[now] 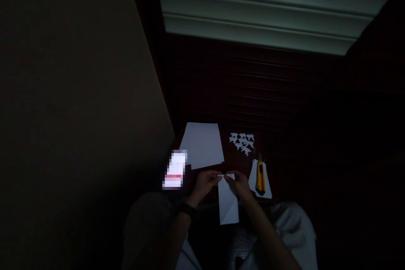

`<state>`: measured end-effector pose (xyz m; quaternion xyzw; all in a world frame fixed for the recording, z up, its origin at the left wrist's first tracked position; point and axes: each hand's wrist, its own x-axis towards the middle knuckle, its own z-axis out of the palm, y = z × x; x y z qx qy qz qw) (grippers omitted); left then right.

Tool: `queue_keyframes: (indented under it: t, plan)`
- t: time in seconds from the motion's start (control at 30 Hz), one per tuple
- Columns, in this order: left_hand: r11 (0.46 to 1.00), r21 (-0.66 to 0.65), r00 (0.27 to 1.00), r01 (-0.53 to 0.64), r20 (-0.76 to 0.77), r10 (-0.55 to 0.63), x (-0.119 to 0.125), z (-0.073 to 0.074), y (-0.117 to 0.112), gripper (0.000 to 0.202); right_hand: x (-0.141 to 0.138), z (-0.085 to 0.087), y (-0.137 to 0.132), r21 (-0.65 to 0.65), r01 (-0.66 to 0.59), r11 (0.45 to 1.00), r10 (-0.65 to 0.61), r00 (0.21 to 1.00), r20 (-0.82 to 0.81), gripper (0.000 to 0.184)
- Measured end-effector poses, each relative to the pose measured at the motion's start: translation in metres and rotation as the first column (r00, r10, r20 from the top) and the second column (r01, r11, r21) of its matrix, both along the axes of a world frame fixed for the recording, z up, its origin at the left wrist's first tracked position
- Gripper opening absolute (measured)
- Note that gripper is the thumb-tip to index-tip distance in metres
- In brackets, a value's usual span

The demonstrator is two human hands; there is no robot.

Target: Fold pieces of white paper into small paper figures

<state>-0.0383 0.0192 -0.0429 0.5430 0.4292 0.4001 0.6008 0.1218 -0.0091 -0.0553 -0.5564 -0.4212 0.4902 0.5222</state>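
In a dim room both my hands pinch the top edge of a white paper strip (228,202) that hangs down toward my lap. My left hand (205,182) grips the strip's upper left corner, fingers closed. My right hand (239,183) grips the upper right part, fingers closed too. A dark watch sits on my left wrist (186,209). The paper shows a diagonal fold near its lower end.
A stack of white sheets (202,144) lies on the dark table ahead. Several small folded paper pieces (242,142) lie to its right. A yellow utility knife (260,175) rests on a paper scrap. A blurred bright rectangle (175,169) lies at the left. A wall rises at the left.
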Motion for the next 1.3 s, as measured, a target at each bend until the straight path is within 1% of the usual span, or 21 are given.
queue_keyframes:
  t: [0.13, 0.23, 0.43, 0.53, 0.63, 0.77, 0.87, 1.0, 1.13, 1.3]
  plan:
    - [1.0, -0.015, 1.0, 0.0, 0.019, 0.0, -0.001, 0.0, 0.0, 0.034, 0.001, 0.001, 0.0, -0.051, 0.024, 0.998, -0.026, 0.999, -0.046, 0.036]
    - [1.0, -0.007, 1.0, -0.024, 0.015, 0.025, -0.002, -0.001, 0.0, 0.033, 0.001, 0.003, 0.0, -0.082, 0.042, 0.996, -0.047, 0.997, -0.055, 0.033]
    - [0.997, 0.003, 0.997, -0.073, -0.01, 0.073, -0.003, -0.001, -0.001, 0.032, 0.001, 0.01, -0.003, -0.082, 0.063, 0.995, -0.073, 0.99, -0.12, 0.034]
    - [0.997, 0.023, 0.997, -0.079, -0.017, 0.079, -0.003, -0.003, 0.0, 0.032, 0.0, 0.015, -0.004, -0.078, 0.075, 0.994, -0.084, 0.99, -0.116, 0.033]
    - [0.994, 0.044, 0.995, -0.101, -0.022, 0.102, -0.002, -0.007, 0.001, 0.032, 0.0, 0.02, -0.005, -0.082, 0.104, 0.991, -0.112, 0.989, -0.099, 0.036]
    - [0.993, 0.037, 0.993, -0.114, -0.031, 0.116, -0.002, -0.008, 0.003, 0.033, -0.002, 0.024, -0.005, -0.091, 0.121, 0.988, -0.129, 0.988, -0.083, 0.04]
    - [0.992, 0.0, 0.992, -0.128, -0.019, 0.128, -0.002, -0.007, 0.004, 0.034, -0.002, 0.023, -0.005, -0.085, 0.13, 0.988, -0.136, 0.988, -0.072, 0.04]
    - [0.984, -0.065, 0.985, -0.163, 0.048, 0.167, -0.004, -0.008, 0.005, 0.035, -0.001, 0.019, -0.004, -0.077, 0.114, 0.991, -0.118, 0.991, -0.058, 0.041]
    - [0.977, -0.071, 0.974, -0.202, 0.093, 0.208, -0.004, -0.012, 0.005, 0.036, -0.001, 0.017, -0.002, -0.07, 0.052, 0.996, -0.055, 0.997, -0.051, 0.04]
    - [0.98, -0.082, 0.978, -0.181, 0.086, 0.187, -0.005, -0.01, 0.004, 0.035, -0.002, 0.014, 0.004, -0.064, 0.049, 0.997, -0.051, 0.998, -0.028, 0.038]
